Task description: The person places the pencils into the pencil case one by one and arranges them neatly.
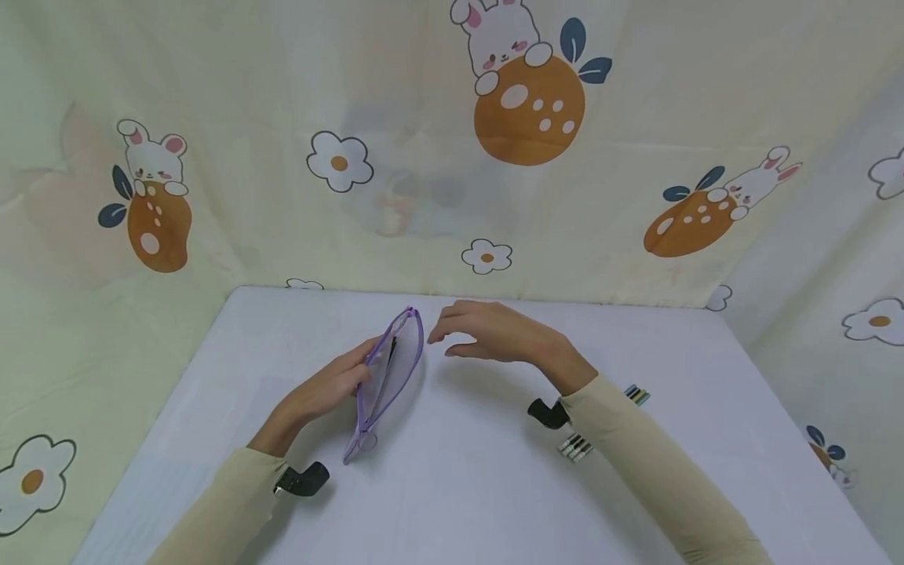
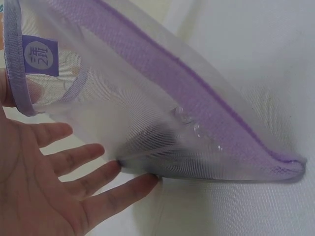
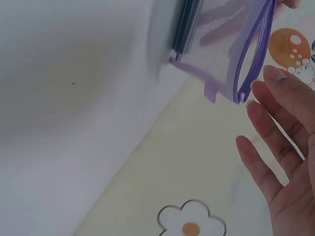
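A see-through mesh zipper pouch [image 1: 404,369] with purple edging stands on its side over the table, its mouth gaping. My left hand [image 1: 328,390] holds it by the near side, the thumb on one face and the fingers spread against the mesh [image 2: 113,98]. Dark slender sticks, perhaps pens [image 3: 188,24], lie inside the pouch along its bottom. My right hand [image 1: 494,331] is just right of the pouch's far end, apart from it, fingers loosely bent and holding nothing. In the right wrist view its fingertips are near the zipper end.
Two small groups of short striped sticks, one farther back [image 1: 637,394] and one nearer [image 1: 575,447], lie on the white table [image 1: 452,486] beside my right forearm. A patterned curtain [image 1: 410,94] hangs behind the table and along its sides.
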Motion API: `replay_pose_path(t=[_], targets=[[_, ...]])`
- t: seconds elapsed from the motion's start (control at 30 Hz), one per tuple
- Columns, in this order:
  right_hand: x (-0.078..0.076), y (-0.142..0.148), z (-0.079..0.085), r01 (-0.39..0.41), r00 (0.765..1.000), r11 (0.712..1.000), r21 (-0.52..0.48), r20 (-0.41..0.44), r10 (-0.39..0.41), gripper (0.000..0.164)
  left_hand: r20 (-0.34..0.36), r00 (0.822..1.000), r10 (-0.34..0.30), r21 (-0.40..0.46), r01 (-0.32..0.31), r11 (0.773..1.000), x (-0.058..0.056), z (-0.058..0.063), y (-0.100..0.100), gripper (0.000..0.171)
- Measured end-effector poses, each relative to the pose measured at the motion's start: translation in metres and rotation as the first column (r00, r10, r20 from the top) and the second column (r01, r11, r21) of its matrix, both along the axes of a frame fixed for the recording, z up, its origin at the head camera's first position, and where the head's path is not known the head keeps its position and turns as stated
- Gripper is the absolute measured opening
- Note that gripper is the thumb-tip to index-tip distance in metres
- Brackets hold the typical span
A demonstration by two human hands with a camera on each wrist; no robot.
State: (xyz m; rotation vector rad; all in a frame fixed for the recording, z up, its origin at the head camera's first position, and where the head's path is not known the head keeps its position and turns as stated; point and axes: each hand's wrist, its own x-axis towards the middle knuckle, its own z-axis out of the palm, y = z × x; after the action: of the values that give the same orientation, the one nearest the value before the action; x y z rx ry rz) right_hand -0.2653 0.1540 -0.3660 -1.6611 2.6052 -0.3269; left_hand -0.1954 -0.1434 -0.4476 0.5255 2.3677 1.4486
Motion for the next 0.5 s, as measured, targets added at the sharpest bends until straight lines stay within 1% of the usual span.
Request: replay_pose_path(t=[0.07, 0.2, 0.37, 0.5], targets=[[0.002, 0.011, 0.000, 0.022, 0.999, 1.000, -0.012, 0.034, -0.022, 0.028, -0.009, 1.000, -0.001, -0.001, 0.001, 1.000, 0.000, -0.001, -0.001, 0.068], [0.006, 0.033, 0.000, 0.093, 0.991, 0.996, -0.018, 0.095, -0.091, 0.029, -0.020, 1.000, 0.000, -0.002, 0.000, 1.000, 0.000, -0.001, -0.001, 0.069], [0.011, 0.063, -0.005, 0.182, 0.973, 0.983, -0.010, 0.149, -0.179, 0.035, -0.032, 0.999, -0.002, 0.013, 0.003, 1.000, 0.001, -0.001, -0.001, 0.068], [0.013, 0.085, -0.010, 0.226, 0.958, 0.974, -0.003, 0.179, -0.222, 0.037, -0.028, 1.000, -0.008, 0.021, 0.009, 1.000, 0.001, 0.000, -0.001, 0.068]])
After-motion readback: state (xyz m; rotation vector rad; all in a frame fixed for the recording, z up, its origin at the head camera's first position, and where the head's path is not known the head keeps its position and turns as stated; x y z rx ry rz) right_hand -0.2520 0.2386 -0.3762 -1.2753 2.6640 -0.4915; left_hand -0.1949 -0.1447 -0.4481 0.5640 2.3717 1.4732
